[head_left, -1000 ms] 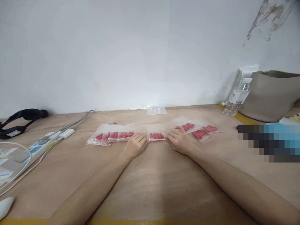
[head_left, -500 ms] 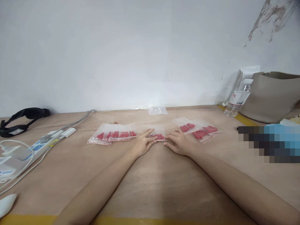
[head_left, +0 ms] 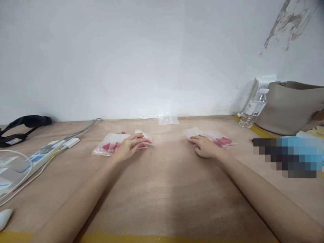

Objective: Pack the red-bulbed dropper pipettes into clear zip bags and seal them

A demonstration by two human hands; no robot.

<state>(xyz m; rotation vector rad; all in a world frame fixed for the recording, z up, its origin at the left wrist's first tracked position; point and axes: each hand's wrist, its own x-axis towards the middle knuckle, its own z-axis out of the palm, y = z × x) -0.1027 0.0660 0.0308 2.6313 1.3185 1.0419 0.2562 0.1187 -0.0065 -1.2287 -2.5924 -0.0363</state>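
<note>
My left hand (head_left: 128,147) lies on the right end of the left pile of clear zip bags (head_left: 106,146) holding red pieces. Its fingers grip a small bag of red pieces (head_left: 146,139), which sits tilted on top of that pile. My right hand (head_left: 205,147) rests palm down, with its fingers apart, on the near left edge of the right pile of similar bags (head_left: 224,140). Between the two hands the brown paper-covered table (head_left: 164,189) is bare.
A stack of empty clear bags (head_left: 168,120) lies by the wall. A water bottle (head_left: 251,108) and a beige bag (head_left: 291,108) stand at the right. At the left are a power strip with cables (head_left: 43,153), a black strap (head_left: 22,125) and a white object (head_left: 3,217).
My left hand carried the small middle bag leftward onto the left pile. My right hand moved right onto the right pile. The spot between the piles is now bare.
</note>
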